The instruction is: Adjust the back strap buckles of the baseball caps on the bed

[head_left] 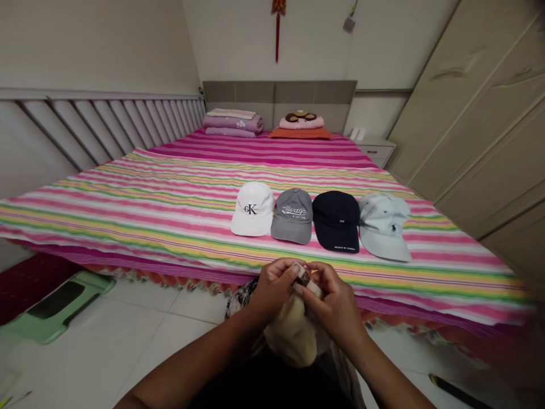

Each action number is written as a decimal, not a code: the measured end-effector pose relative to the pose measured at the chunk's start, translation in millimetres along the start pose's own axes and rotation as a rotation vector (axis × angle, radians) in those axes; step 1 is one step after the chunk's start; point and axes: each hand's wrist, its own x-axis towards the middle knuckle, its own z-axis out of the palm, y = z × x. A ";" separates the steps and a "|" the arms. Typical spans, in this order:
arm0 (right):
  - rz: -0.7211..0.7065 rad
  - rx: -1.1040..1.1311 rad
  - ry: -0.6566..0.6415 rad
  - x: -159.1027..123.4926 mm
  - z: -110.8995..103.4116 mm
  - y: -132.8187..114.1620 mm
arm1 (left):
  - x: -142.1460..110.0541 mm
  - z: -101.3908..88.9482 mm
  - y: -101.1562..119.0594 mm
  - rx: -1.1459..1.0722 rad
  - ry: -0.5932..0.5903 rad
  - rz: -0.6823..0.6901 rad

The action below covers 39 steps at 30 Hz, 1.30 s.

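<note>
Both hands meet low in the middle of the view, holding a cream cap. My left hand and my right hand pinch its back strap between their fingertips. The cap's crown hangs below the hands. On the striped bed beyond lie several caps in a row: a white one with black letters, a grey one, a dark navy one and a pale light-blue one.
The striped bedspread covers a wide bed. Folded purple bedding and a pillow stack lie at the headboard. A green stool stands on the floor at left. A wardrobe lines the right side, with a nightstand beyond.
</note>
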 end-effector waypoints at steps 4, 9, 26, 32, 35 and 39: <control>-0.223 -0.233 0.058 0.0 -1.0 -2.6 | 0.4 -0.8 -0.9 -0.043 -0.027 0.005; -0.249 -0.276 0.056 0.3 -2.5 -5.7 | 0.1 -3.9 0.5 -0.059 0.014 0.009; -0.168 -0.295 -0.137 5.5 -6.9 -12.3 | 17.3 -28.7 30.4 0.152 -0.178 -0.026; -0.125 -0.134 -0.253 18.3 -14.7 -30.2 | 22.7 -22.2 53.6 0.501 -0.719 -0.230; 0.118 0.210 -0.429 21.9 -21.3 -27.1 | 20.9 -22.7 47.7 0.328 -0.722 -0.345; 0.383 0.524 -0.566 22.4 -26.8 -11.6 | 19.0 -26.6 34.2 0.239 -0.590 -0.443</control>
